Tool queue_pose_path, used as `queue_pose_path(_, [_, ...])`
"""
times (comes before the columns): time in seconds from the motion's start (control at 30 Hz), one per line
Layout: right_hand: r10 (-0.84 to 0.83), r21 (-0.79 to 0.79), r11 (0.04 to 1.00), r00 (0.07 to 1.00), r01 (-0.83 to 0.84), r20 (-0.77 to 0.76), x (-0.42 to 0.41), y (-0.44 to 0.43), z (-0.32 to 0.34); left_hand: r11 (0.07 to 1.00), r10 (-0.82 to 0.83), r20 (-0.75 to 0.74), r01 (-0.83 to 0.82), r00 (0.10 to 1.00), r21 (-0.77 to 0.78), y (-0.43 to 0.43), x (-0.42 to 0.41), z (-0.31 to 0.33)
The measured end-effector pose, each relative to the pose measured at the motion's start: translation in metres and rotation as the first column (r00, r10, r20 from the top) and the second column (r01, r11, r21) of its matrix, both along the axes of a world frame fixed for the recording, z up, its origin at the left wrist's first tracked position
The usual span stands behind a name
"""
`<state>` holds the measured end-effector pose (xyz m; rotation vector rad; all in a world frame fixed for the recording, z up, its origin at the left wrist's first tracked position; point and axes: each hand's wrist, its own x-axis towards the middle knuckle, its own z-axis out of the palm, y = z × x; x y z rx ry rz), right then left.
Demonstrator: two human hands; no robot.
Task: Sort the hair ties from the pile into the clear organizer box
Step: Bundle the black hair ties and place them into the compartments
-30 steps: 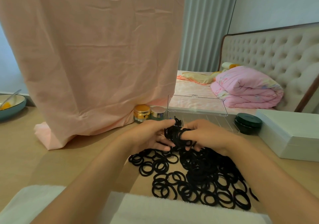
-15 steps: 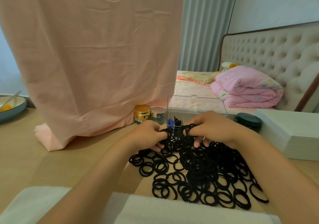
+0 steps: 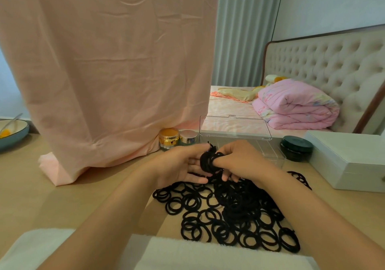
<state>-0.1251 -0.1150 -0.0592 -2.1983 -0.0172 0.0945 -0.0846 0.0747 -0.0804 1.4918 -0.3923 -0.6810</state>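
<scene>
We've got both hands, left [image 3: 183,165] & right [image 3: 239,161], gripping a bundle of ties [image 3: 208,161]. Most of the pile [image 3: 235,213] is on the desk [image 3: 62,196]; organizer box [image 3: 270,151] looks near empty.

No readable text, label, brand, number or sign anywhere. Gold-lidded jar [image 3: 169,137] with a band around its body, too small and blurred to read. Dark round tin [image 3: 296,148] and white box [image 3: 352,161] blank on their visible faces.
</scene>
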Motion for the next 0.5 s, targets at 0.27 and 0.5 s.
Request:
queue_pose_path(0.27, [0.090, -0.039, 0.995, 0.993, -0.093, -0.078, -0.001, -0.012, 0.007, 0.987, 0.062, 0.101, -0.076, 0.993, 0.140, 0.001, 0.004, -0.008])
queue_pose_path(0.5, [0.163, 0.023, 0.987, 0.983, -0.162, -0.080, -0.002, -0.017, 0.006, 0.982, 0.080, 0.134, -0.101, 0.988, 0.157, 0.000, 0.005, -0.011])
